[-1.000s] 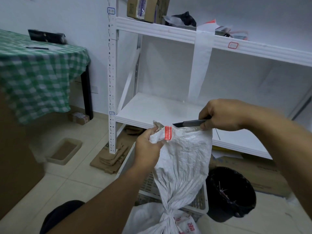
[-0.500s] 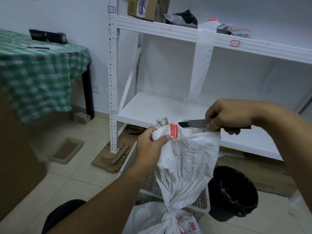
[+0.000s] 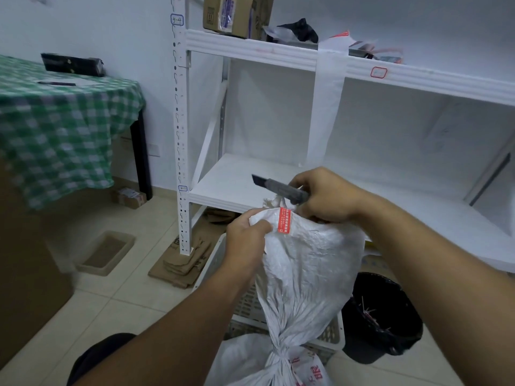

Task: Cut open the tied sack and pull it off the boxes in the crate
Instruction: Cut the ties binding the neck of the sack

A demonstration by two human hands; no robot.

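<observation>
Sack [image 3: 306,274] stands upright over the white crate [image 3: 333,334], long axis vertical, knotted low near the bottom edge, loose top pulled up. Left hand [image 3: 246,235], fingers clamped on the sack's top left corner beside a red label [image 3: 284,220]. Right hand [image 3: 324,197], fingers closed round a utility knife [image 3: 281,188]; blade points up-left, just above the sack's top edge. Black bin [image 3: 386,319] right of crate.
</observation>
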